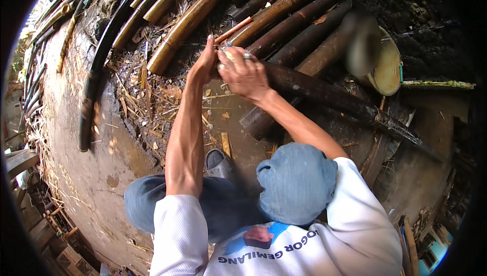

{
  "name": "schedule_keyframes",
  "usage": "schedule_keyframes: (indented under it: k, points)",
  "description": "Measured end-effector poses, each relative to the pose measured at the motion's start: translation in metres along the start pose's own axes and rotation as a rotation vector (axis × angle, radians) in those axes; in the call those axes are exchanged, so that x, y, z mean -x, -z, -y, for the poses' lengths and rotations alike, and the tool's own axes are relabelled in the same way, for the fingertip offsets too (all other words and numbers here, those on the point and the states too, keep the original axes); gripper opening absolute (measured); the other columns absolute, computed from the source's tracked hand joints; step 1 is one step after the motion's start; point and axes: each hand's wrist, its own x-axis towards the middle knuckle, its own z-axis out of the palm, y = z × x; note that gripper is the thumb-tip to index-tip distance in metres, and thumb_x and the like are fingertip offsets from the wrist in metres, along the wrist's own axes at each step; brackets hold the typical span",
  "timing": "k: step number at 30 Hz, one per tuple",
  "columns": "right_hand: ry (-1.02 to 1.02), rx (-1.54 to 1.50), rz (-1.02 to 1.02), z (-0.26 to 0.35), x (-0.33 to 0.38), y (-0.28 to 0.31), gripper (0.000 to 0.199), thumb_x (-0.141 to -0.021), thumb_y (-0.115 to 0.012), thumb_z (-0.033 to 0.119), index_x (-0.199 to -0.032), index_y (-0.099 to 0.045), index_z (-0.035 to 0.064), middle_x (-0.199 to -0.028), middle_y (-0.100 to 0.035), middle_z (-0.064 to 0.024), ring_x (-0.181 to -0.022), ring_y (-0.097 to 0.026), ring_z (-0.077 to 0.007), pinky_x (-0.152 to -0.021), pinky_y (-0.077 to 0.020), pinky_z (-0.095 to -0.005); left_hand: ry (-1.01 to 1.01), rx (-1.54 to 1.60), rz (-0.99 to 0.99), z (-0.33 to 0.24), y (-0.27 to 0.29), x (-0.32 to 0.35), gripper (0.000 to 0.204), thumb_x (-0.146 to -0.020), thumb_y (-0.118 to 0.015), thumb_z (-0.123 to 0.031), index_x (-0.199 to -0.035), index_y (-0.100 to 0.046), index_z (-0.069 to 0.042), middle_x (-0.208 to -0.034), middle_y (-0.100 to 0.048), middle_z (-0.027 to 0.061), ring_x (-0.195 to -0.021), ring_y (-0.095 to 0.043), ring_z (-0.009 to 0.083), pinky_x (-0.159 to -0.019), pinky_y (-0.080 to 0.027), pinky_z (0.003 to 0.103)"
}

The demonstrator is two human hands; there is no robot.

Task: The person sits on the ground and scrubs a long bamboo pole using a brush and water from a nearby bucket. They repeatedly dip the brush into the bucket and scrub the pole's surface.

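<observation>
Person squats, knees bent in blue trousers (pixel 299 182), white shirt sleeves above bare forearms. Both hands meet up front, at the near end of a dark bamboo pole (pixel 324 90).

Left hand (pixel 204 64): thumb upright, side of hand toward the pole's end; fingers mostly hidden, so cannot tell whether they grip. Right hand (pixel 243 73): back of hand upward, fingers bent and drawn together, a ring on one. Small greyish scrap (pixel 227 46) shows at its fingertips; whether the fingers close on that or on the pole, cannot tell.

Pole slants from the hands to the right and toward the person, crossing over a second pole (pixel 261 120), whose cut end points down-left. Thin orange-brown stick (pixel 234 29) lies just beyond the hands.

Ahead, a row of wet brown poles (pixel 198 17) side by side, bare gaps between some. To the left, a long black pole (pixel 95 73) lies apart on muddy ground (pixel 111 144). Leaf litter and splinters between. At right, a pale yellowish basin (pixel 389 65), partly behind a blurred grey shape. Dark slipper (pixel 217 158) between the knees.
</observation>
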Motion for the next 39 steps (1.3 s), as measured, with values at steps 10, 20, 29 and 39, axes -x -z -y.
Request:
schedule_keyframes:
  k: [10, 20, 29, 39]
  points:
    - [-0.539, 0.200, 0.309, -0.126, 0.131, 0.180, 0.030, -0.110, -0.052, 0.028, -0.113, -0.075, 0.0088, -0.118, -0.073, -0.0139, -0.103, -0.073, -0.0361, -0.086, -0.0612, -0.0489, -0.325, 0.016, -0.215, 0.023, -0.017, -0.005, 0.088, -0.112, -0.017, -0.068, -0.115, -0.080, -0.007, -0.093, -0.079, 0.0131, -0.084, -0.069, 0.0204, -0.084, -0.056, 0.036]
    - [-0.174, 0.112, 0.227, -0.068, 0.072, 0.105, 0.030, -0.104, -0.059, 0.031, -0.127, -0.073, 0.0170, -0.124, -0.072, -0.0060, -0.089, -0.077, -0.0265, -0.066, -0.0650, -0.0410, -0.063, 0.169, -0.182, 0.019, -0.004, -0.022, 0.108, -0.102, -0.003, -0.082, -0.121, -0.070, 0.000, -0.104, -0.077, 0.0241, -0.096, -0.074, 0.0351, -0.095, -0.057, 0.055]
    - [-0.381, 0.062, 0.309, -0.013, 0.023, 0.044, 0.032, -0.102, -0.060, 0.033, -0.118, -0.075, 0.0087, -0.115, -0.072, -0.0144, -0.095, -0.075, -0.0279, -0.068, -0.0643, -0.0409, -0.075, 0.403, -0.263, 0.019, -0.022, -0.039, 0.104, -0.101, -0.010, -0.084, -0.117, -0.069, 0.000, -0.106, -0.073, 0.0248, -0.092, -0.070, 0.0355, -0.086, -0.058, 0.056]
    - [-0.476, 0.351, 0.408, -0.203, 0.176, 0.227, 0.037, -0.111, -0.048, 0.027, -0.127, -0.074, 0.0059, -0.128, -0.072, -0.0165, -0.118, -0.070, -0.0384, -0.104, -0.0554, -0.0474, -0.853, -0.419, -0.487, 0.057, -0.021, -0.021, 0.055, -0.112, -0.034, -0.041, -0.105, -0.066, 0.003, -0.102, -0.070, 0.0244, -0.096, -0.066, 0.0395, -0.088, -0.048, 0.047]
